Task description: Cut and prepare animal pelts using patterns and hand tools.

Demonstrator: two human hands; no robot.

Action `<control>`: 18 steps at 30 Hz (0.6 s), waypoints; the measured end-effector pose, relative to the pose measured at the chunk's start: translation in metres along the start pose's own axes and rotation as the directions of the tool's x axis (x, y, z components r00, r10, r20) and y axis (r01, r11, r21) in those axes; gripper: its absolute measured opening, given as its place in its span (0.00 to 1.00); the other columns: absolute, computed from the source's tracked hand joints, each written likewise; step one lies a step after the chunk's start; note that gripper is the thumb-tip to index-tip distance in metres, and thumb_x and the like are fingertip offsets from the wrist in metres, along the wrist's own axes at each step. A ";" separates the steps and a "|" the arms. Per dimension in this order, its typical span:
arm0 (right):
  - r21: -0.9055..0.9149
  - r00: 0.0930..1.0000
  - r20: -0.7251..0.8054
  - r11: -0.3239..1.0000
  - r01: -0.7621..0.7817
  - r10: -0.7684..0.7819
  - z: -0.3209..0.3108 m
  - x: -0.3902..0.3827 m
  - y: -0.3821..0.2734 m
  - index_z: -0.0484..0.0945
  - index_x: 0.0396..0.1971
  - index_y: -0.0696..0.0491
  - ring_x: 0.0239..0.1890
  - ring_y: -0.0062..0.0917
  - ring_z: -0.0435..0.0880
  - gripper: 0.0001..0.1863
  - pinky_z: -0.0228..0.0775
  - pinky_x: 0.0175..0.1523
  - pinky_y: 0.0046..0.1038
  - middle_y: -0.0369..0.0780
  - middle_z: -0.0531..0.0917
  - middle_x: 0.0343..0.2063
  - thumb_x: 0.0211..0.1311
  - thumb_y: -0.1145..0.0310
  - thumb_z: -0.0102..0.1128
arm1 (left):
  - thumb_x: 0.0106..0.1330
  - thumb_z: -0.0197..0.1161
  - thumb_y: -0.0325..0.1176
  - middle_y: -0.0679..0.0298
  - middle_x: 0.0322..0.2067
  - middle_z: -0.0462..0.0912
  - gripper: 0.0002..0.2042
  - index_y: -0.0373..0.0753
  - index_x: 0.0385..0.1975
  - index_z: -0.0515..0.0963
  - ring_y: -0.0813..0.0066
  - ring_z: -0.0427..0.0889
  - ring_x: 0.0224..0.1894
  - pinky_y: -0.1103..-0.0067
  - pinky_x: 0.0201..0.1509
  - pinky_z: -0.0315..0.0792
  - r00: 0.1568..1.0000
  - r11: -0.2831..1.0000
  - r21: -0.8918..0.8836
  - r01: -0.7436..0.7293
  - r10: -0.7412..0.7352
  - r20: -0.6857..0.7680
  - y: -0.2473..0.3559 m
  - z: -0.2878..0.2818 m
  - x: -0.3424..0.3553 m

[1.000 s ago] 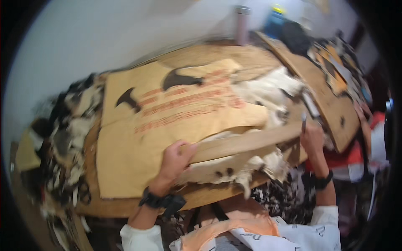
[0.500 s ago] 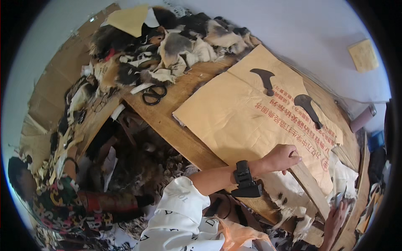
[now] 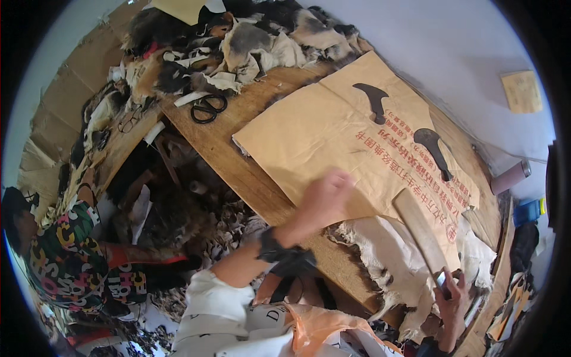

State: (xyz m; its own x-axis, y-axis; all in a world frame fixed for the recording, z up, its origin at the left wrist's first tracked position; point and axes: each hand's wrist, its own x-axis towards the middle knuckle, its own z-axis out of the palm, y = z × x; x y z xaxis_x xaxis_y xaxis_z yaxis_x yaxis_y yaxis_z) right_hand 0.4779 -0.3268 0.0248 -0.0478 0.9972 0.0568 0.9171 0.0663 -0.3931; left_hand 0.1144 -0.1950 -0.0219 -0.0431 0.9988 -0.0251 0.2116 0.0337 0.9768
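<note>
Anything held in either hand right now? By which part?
Left hand: nothing visible in it, though blurred. Right hand: a small shiny object, at the near end of the wooden strip; which part is gripped can't be told.

Looks like a fur or hide workshop, judging by the heaped fur scraps [image 3: 247, 47] along the top and upper left of the frame and the pale hide [image 3: 383, 244] at lower right on the wooden bench [image 3: 208, 140]. Kitted out with black-handled scissors [image 3: 209, 109] at upper left and two dark curved blades [image 3: 376, 102] at upper right; shared with another person [image 3: 65, 262] at far left.
</note>
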 end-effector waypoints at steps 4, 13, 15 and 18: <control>-0.156 0.999 -0.028 0.987 0.034 -0.039 -0.022 0.028 -0.012 0.72 0.49 0.51 0.33 0.34 0.74 0.33 0.67 0.36 0.30 0.44 0.70 0.35 0.35 0.83 0.61 | 0.61 0.53 0.39 0.57 0.28 0.78 0.14 0.39 0.43 0.72 0.67 0.79 0.28 0.76 0.30 0.72 0.833 0.865 0.497 -0.067 0.323 -0.450 -0.043 -0.083 0.001; -0.155 0.985 0.087 0.974 0.164 -0.152 0.001 0.131 -0.076 0.73 0.48 0.50 0.37 0.38 0.73 0.29 0.67 0.43 0.33 0.45 0.71 0.35 0.39 0.76 0.63 | 0.61 0.54 0.33 0.66 0.18 0.73 0.16 0.42 0.50 0.72 0.80 0.77 0.17 0.85 0.22 0.69 0.916 0.974 0.035 0.225 -0.199 -0.349 -0.038 -0.114 -0.003; -0.222 0.957 0.068 0.931 0.291 -0.283 0.016 0.158 -0.072 0.73 0.49 0.50 0.36 0.36 0.74 0.29 0.68 0.41 0.30 0.45 0.71 0.35 0.39 0.76 0.64 | 0.61 0.54 0.33 0.68 0.19 0.73 0.16 0.41 0.50 0.72 0.83 0.76 0.18 0.86 0.21 0.68 0.917 0.956 -0.107 0.274 -0.293 -0.272 -0.037 -0.113 -0.003; -0.112 0.948 0.086 0.943 0.314 -0.306 0.037 0.202 -0.083 0.73 0.49 0.50 0.33 0.32 0.75 0.30 0.68 0.37 0.27 0.44 0.71 0.34 0.39 0.77 0.64 | 0.61 0.55 0.32 0.69 0.19 0.74 0.17 0.38 0.50 0.71 0.86 0.75 0.18 0.88 0.20 0.67 0.920 0.928 -0.172 0.330 -0.357 -0.162 -0.040 -0.112 0.000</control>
State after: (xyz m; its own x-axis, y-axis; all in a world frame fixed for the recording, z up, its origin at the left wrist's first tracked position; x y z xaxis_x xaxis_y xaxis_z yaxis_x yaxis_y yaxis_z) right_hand 0.3772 -0.1293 0.0355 -0.3596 0.9282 0.0953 0.8941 0.3720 -0.2496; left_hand -0.0038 -0.2006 -0.0369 -0.2736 0.9007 -0.3375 0.0143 0.3546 0.9349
